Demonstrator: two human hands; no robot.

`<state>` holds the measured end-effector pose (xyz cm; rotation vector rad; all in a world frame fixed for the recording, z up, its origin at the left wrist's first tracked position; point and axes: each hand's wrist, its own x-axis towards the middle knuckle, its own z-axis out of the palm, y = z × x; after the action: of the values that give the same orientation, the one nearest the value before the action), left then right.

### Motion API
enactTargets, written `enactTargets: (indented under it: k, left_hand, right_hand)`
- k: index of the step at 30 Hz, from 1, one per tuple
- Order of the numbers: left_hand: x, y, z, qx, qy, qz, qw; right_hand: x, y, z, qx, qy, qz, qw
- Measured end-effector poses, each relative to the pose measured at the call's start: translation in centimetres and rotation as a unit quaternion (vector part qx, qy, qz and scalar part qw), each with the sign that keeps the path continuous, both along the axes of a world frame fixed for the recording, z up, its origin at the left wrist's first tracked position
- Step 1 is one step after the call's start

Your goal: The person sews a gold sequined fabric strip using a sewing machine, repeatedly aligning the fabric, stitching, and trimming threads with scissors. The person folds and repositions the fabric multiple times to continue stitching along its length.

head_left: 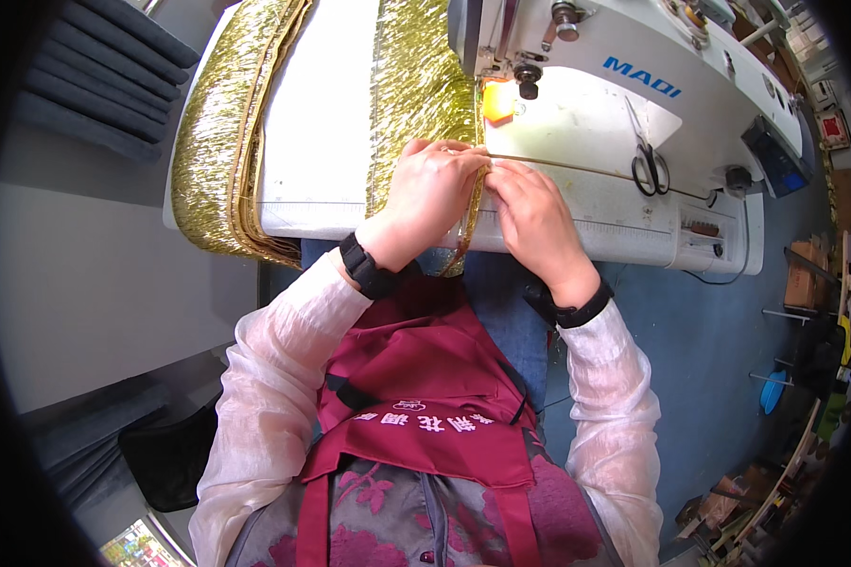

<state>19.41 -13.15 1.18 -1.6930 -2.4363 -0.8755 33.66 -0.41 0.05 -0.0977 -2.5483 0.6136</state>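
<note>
My left hand (430, 194) and my right hand (534, 222) meet at the hemmed edge of a gold tinsel fringe strip (411, 85), fingers closed on it just in front of the white sewing machine (615, 47). The strip's band hangs between my hands over the table's front edge. An orange piece (497, 100) sits by the needle area, whose details are too small to make out. A thick folded stack of the same gold fringe (222, 161) lies at the left of the white table (307, 142).
Black-handled scissors (649, 168) lie on the machine bed at right, near a control box (773, 156). Grey folded cushions or fabric (104, 80) are at upper left. A black chair (161, 454) stands at lower left. Cardboard boxes (801, 274) and clutter line the right side.
</note>
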Motion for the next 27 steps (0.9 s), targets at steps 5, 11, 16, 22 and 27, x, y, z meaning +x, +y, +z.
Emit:
enactTargets:
  k: [5,11,16,22,27]
  left_hand:
    - [-1.0,0.5,0.5,-0.039,-0.007,-0.012,0.999]
    - [-2.8,1.7,0.7,-0.027,0.013,-0.044,0.999]
    - [-3.5,2.4,0.3,-0.065,-0.003,-0.025,0.998]
    - [-4.5,3.1,-0.8,0.014,-0.008,-0.022,1.000]
    - [-5.1,3.2,-0.5,-0.010,-0.031,-0.029,0.999]
  right_hand:
    - [-0.7,0.6,0.2,-0.067,-0.024,0.023,0.997]
    - [-1.5,1.3,1.0,-0.032,-0.063,0.013,0.997]
    - [-2.6,1.9,0.8,-0.037,-0.072,0.011,0.997]
    - [-3.7,2.5,0.0,-0.038,-0.062,0.003,0.997]
    - [-4.1,2.5,0.4,-0.043,-0.086,0.006,0.995]
